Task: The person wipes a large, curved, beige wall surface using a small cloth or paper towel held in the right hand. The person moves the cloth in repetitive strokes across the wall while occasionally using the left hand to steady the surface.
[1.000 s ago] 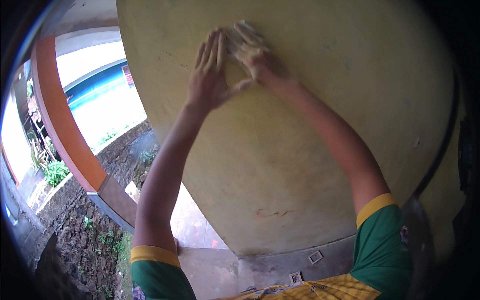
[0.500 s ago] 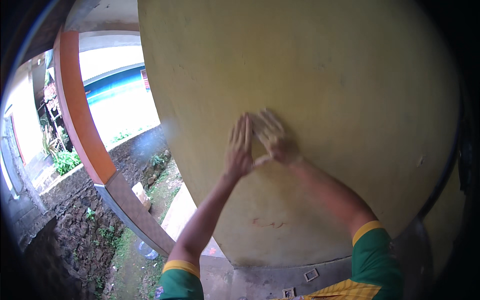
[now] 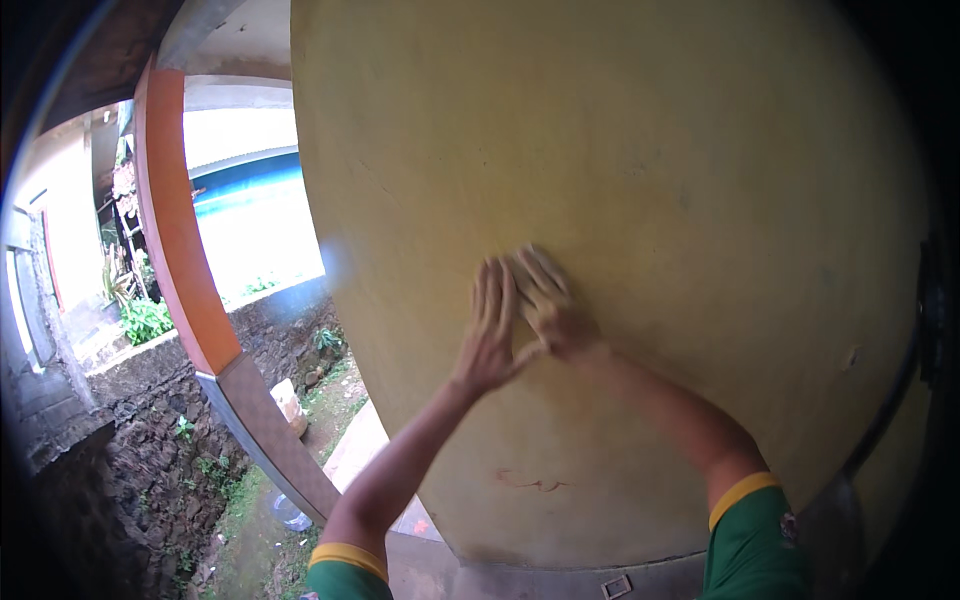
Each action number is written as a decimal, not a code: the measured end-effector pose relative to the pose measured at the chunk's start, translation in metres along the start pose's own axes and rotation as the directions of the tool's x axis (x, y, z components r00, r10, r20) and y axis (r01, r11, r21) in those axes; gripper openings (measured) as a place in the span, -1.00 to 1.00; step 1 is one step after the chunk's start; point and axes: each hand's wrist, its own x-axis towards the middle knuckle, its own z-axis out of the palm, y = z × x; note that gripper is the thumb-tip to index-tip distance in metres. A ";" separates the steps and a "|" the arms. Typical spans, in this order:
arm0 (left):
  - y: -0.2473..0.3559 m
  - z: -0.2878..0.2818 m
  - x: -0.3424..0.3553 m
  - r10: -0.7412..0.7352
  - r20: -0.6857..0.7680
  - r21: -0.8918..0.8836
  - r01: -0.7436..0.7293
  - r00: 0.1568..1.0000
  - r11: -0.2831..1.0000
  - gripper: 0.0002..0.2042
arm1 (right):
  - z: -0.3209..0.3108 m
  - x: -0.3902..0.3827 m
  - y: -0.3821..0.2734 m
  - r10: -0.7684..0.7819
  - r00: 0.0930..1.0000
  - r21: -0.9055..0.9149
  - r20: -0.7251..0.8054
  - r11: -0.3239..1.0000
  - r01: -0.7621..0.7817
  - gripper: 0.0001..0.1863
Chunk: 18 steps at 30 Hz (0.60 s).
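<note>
A broad yellowish painted wall (image 3: 650, 180) fills most of the head view. My left hand (image 3: 490, 330) lies against it, palm inward, fingers stretched upward. Close beside it on the right, my right hand (image 3: 553, 310) also presses on the wall with its fingers extended, slightly blurred. The fingertips of the two hands nearly meet or touch, and a thumb reaches across between them. Neither hand holds anything. Below them, a reddish scrawl (image 3: 535, 482) marks the wall.
An orange and tiled pillar (image 3: 190, 240) stands to the left. Beyond it are a rough stone bank (image 3: 150, 470), a pale container (image 3: 290, 407) and a clear plastic bottle (image 3: 291, 513) on the ground. A small rectangular frame (image 3: 616, 587) lies at the wall's foot.
Both hands sit slightly lower in the picture, still flat on the wall. The pillar and background have shifted a little to the right as the view turned.
</note>
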 end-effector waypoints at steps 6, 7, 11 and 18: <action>0.027 0.025 -0.035 -0.018 0.052 -0.034 0.020 0.998 0.999 0.16 | -0.003 -0.047 -0.005 -0.042 0.995 -0.021 0.095 0.999 0.044 -0.29; 0.015 0.017 -0.014 0.005 0.029 -0.035 -0.004 1.000 0.999 0.16 | -0.008 -0.032 0.007 -0.050 0.993 -0.019 0.110 0.998 0.052 -0.30; -0.048 -0.045 0.126 0.090 -0.153 0.082 -0.078 0.984 0.994 0.18 | -0.021 0.105 0.068 -0.067 0.986 -0.144 -0.151 0.989 0.045 -0.33; -0.187 -0.187 0.362 0.532 -0.135 0.802 -0.223 0.836 0.554 -0.41 | -0.085 0.380 0.132 0.039 0.998 -0.352 -0.053 0.934 -0.055 -0.32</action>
